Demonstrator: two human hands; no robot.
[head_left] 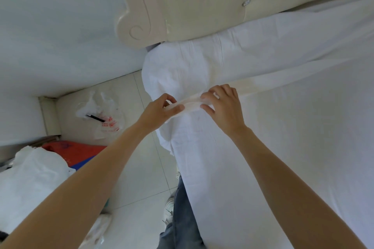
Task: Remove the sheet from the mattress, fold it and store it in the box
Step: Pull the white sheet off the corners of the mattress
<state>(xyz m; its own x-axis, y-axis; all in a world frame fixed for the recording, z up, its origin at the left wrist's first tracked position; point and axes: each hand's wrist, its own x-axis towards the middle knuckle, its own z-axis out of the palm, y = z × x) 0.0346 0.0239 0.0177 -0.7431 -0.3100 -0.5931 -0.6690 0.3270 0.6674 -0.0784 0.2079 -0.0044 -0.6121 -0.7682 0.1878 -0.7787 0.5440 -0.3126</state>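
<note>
Left hand [162, 110] and right hand [221, 102] both pinching raised sheet [253, 137] fold, close together. Probable risk: thin pinch slipping if pulled sharply. Far corner beyond hands possibly snagging under mattress.

A padded headboard [202, 6] walls off the bed's far end; open tiled floor [145, 168] alongside is littered by a plastic bag [101, 115] and piled white cloth [32, 176].

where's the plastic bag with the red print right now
In the head view, the plastic bag lies on the tiled floor at left, near the wall corner, left of the left hand.
</note>
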